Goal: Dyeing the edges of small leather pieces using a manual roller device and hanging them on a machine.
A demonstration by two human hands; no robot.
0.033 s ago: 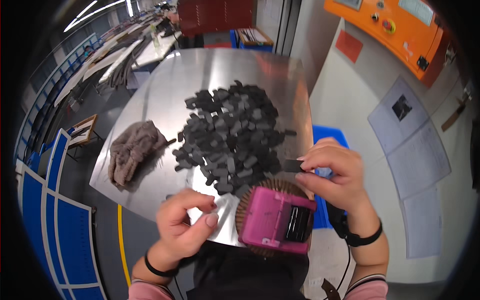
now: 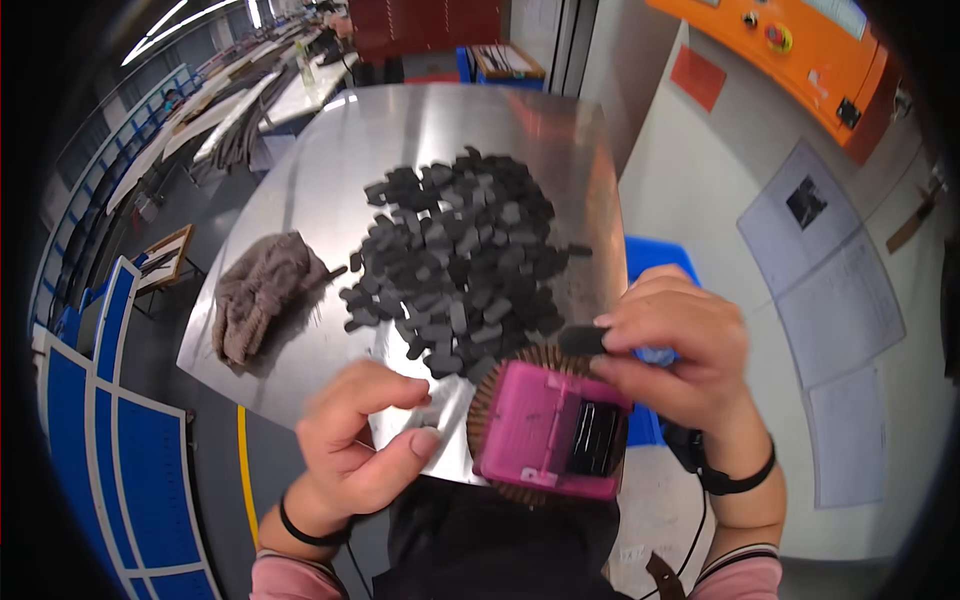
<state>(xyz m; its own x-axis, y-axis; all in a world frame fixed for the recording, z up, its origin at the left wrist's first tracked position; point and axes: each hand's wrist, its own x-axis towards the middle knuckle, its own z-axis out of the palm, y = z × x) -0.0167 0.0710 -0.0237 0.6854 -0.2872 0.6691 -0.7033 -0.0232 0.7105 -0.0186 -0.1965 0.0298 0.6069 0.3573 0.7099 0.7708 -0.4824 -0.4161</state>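
Biggest first: right across the middle, the steel table [image 2: 575, 125], shiny and bent at its edges by the lens. Over on the left, blue panels [image 2: 150, 450] in pale frames. Up in the right corner, an orange cabinet [image 2: 820, 65] with a red button on a yellow ring. Below it, paper sheets [image 2: 820, 260] on the pale wall [image 2: 700, 170]. Just past the table's right edge, a blue bin [image 2: 660, 255], partly behind the fingers.

And centre stage, the pile [image 2: 455, 250]: dozens of flat black pieces, heaped and overlapping on the table, with one stray [image 2: 579, 250] poking out at its right side. To its left, well clear of both hands, a crumpled brown cloth [image 2: 262, 300], with a small dark strip [image 2: 338, 271] at its right end, close to the pile.

Into the near action! Left hand [image 2: 362, 430] at the table's near edge, thumb and forefinger held apart with a gap between; too blurred there to tell about anything tiny at the fingertips. Right hand [image 2: 680, 345] over the table's right edge, narrow, pinching one black piece [image 2: 580, 341] between thumb and forefinger, its free end toward the pile. Between the hands, a round brown brush [image 2: 482, 400], bristles fanning out, and on top of it a pink box [image 2: 522, 420] with a glossy black patch. Black bands on both wrists.
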